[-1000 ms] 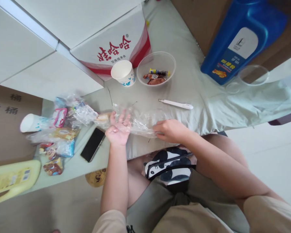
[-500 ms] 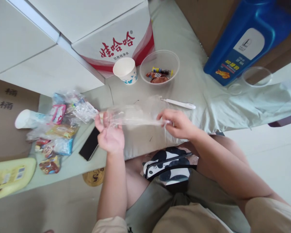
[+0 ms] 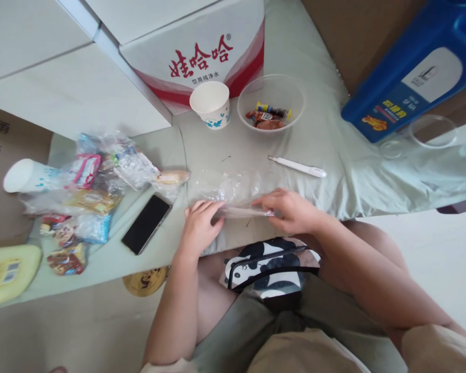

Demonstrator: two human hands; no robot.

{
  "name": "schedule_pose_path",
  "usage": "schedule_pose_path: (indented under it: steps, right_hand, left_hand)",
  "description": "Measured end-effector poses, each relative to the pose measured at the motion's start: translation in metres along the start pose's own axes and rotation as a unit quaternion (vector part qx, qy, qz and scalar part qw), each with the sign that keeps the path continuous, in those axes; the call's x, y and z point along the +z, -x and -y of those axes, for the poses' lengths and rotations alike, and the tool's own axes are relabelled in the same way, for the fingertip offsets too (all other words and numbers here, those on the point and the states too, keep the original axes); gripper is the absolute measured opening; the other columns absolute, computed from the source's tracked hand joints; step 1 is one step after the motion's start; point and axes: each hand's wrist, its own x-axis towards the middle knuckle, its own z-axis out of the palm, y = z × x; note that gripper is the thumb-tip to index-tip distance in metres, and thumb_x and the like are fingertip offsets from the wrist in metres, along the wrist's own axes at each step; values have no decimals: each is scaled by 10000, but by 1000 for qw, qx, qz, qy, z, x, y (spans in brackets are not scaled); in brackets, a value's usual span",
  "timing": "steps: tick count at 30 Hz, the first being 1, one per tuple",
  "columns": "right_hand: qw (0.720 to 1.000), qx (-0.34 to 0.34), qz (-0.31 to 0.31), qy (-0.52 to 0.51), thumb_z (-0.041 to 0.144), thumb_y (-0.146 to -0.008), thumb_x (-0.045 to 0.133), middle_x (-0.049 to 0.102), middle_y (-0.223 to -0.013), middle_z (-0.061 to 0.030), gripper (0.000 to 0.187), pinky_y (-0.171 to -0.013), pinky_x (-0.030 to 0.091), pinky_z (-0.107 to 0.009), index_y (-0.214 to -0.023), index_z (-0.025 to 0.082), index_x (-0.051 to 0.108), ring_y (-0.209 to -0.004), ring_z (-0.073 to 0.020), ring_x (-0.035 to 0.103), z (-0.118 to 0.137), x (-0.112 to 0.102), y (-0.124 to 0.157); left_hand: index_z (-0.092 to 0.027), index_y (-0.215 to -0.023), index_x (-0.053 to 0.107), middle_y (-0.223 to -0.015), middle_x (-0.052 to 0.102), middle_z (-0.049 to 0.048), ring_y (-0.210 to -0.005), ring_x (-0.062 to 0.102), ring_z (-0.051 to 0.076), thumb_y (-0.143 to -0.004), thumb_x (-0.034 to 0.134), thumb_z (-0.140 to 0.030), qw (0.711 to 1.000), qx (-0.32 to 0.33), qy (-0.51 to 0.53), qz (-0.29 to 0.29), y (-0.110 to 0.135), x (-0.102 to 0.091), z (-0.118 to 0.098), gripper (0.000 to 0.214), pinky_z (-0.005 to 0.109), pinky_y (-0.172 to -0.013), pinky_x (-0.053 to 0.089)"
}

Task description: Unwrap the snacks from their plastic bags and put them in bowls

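Note:
A clear plastic bag (image 3: 236, 189) lies nearly flat on the cloth-covered surface, its near edge stretched between my two hands. My left hand (image 3: 202, 223) grips the left end of that edge, palm down, with thumb and fingers closed on it. At the other end my right hand (image 3: 291, 210) pinches the plastic between thumb and fingers. Beyond the right hand lies a white-handled craft knife (image 3: 298, 167). A black phone (image 3: 146, 224) rests to the left of my left hand, and a wrapped snack (image 3: 173, 177) lies above the phone.
A paper cup (image 3: 212, 106) and a clear plastic bowl (image 3: 272, 103) with packaged snacks stand at the back before a carton (image 3: 194, 57). Wrapped snacks and wrappers (image 3: 89, 191) pile up at left beside a tipped paper cup (image 3: 29, 176). A blue jug (image 3: 407, 77) stands at right.
My left hand has turned from palm up to palm down, now closed on the bag's near edge. The bag has come down from mid-air onto the surface. My view has shifted slightly.

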Motion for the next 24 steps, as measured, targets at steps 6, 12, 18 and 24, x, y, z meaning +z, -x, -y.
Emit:
schedule_pose_path:
  steps: [6,12,18,24]
  right_hand:
    - [957,158,-235,-65,254,-880,544,735,-835,-40,163,-754,535,-357,-1043,240,540,-793,-219,716,3,1,-4]
    - [915,194,-273,-226,446,-869,663,761,-962,-68,317,-870,583,-427,-1100,235,611,-915,-246,736,2,-2,-13]
    - [942,151,-233,-190,443,-860,705,768,-944,-85,241,-1055,508,-490,-817,217,633,-1150,-297,702,-1,-19,-9]
    - [927,162,-182,-285,470,-891,642,590,-620,39,261,-570,490,-293,-864,230,544,-548,-135,581,-4,-20,-3]
  left_hand:
    - [-267,-1359,611,-1460,542,120,-825,667,162,-810,700,-182,988,-35,99,-110,9,4,14,563,333,-801,566]
    - [-219,-752,665,-812,687,26,-783,642,197,-789,698,-258,942,-51,271,-190,7,-3,20,64,310,-768,516]
    - [-212,-698,611,-943,748,54,-945,688,241,-648,810,-304,863,-98,446,-218,9,-6,35,226,340,-860,538]
    - [-202,-656,572,-777,723,26,-683,658,170,-558,797,-226,858,-170,470,-119,4,-10,28,247,280,-647,537]
